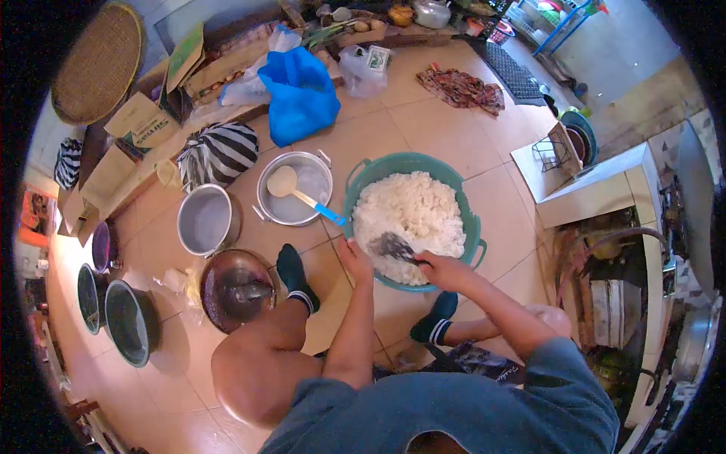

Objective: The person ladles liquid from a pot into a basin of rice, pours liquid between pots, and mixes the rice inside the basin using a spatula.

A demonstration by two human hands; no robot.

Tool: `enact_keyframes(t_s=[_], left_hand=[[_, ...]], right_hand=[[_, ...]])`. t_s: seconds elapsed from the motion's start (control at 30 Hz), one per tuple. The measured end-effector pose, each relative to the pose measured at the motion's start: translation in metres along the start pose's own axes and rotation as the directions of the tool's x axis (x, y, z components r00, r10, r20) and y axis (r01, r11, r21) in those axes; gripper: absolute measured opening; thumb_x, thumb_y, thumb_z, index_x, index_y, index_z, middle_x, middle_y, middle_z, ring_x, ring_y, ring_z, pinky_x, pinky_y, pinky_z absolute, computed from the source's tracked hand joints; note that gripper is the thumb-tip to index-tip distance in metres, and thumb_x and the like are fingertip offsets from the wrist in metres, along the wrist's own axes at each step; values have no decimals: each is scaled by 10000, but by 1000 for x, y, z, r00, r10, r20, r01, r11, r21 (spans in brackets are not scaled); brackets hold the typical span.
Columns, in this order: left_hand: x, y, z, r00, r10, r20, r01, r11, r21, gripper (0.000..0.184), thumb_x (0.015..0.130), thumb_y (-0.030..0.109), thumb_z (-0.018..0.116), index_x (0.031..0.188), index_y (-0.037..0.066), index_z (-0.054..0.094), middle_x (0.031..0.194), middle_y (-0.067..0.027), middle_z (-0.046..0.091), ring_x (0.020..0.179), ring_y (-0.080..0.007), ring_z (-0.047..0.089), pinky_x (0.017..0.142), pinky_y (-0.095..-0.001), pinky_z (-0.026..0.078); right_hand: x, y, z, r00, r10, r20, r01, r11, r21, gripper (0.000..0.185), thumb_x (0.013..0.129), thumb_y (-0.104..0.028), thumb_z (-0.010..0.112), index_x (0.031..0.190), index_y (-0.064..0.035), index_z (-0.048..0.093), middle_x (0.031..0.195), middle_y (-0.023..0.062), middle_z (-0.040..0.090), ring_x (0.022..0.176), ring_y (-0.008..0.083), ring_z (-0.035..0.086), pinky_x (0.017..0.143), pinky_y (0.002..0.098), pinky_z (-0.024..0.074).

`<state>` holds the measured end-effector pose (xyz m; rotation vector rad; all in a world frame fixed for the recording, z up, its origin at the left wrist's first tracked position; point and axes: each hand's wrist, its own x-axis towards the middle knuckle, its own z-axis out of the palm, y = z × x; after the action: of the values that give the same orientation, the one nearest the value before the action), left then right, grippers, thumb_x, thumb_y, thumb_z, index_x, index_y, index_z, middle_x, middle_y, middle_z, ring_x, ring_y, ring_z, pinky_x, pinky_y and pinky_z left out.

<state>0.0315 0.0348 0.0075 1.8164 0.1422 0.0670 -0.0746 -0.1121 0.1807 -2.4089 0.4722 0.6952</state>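
Note:
A green plastic basin point(470, 219) with side handles stands on the floor between my feet, holding a big mound of white cooked rice point(416, 204). My right hand point(446, 270) is closed around the handle of a dark slotted spoon point(391, 246), whose head rests in the rice at the near left side. At the basin's left rim, my left hand point(354, 261) grips the edge, its fingertips partly hidden. Left of the basin, a cream ladle point(283, 181) with a blue handle lies across a silver pot point(317, 168), its handle end reaching toward the basin.
Another metal pot point(206, 221) and a dark round pan point(219, 291) stand to the left. Farther left are dark basins point(128, 321). A blue plastic bag point(302, 98) and a striped bundle point(218, 153) lie beyond. A crumpled cloth point(461, 89) lies at the back; a tiled counter point(590, 198) borders the right.

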Motion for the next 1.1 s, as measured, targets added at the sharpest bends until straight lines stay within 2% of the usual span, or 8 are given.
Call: enact_keyframes(t_s=[0.13,0.27,0.4,0.63,0.73,0.8,0.97,1.1], left_hand=[[2,-11,7,995,92,-36,-90,993,71,289,884,173,405,1056,-36,507,904,-215,533,847,-359,505,766,-425,390],[0,-7,4,997,69,-20,-68,995,70,309,873,144,418,1113,-36,495,919,-210,527,859,-359,497,783,-424,388],[3,-45,16,998,54,-20,-53,997,48,308,869,128,430,1131,-20,494,922,-196,530,846,-347,501,766,-410,396],[-1,-20,11,994,66,-88,-64,998,25,286,901,187,429,1069,-31,503,888,-205,558,814,-323,521,755,-407,403],[1,-22,9,998,57,-37,-55,997,52,302,904,188,424,1093,-35,498,916,-213,558,837,-325,523,783,-396,404],[-2,-18,7,999,41,-16,-40,997,72,323,907,195,417,1116,-40,492,945,-223,556,867,-328,523,808,-391,402],[4,-34,20,996,19,-90,-24,998,-55,280,874,136,428,1086,-34,498,929,-213,532,870,-353,504,761,-418,393],[1,-4,4,994,88,-64,-86,996,36,297,874,135,427,1101,-45,493,981,-227,525,921,-362,487,790,-427,384]], right_hand=[[105,38,79,925,-62,-376,159,959,233,334,874,-277,460,1186,-162,492,746,128,600,624,253,571,591,361,474],[79,29,32,955,149,255,-279,173,944,336,883,-294,479,1208,-211,473,597,15,474,418,86,389,378,239,349],[43,54,-1,968,68,243,-230,-164,959,366,903,-306,469,1256,-221,420,567,-24,391,368,48,289,312,204,229],[-15,66,-46,971,212,107,-163,267,950,369,917,-308,447,1265,-187,419,647,32,484,452,125,441,399,256,366],[58,103,8,815,-9,-579,137,974,178,351,924,-282,412,1241,-135,441,904,138,591,771,252,585,690,348,475],[81,63,22,900,153,-409,93,848,522,354,925,-264,380,1224,-88,449,1174,171,531,1094,294,490,944,361,358],[99,54,84,884,-252,-394,384,871,306,352,939,-303,380,1267,-180,412,625,16,433,453,118,387,416,283,333],[0,0,5,985,20,170,-124,772,623,361,935,-337,399,1273,-209,415,546,-42,343,389,62,299,353,224,265]])
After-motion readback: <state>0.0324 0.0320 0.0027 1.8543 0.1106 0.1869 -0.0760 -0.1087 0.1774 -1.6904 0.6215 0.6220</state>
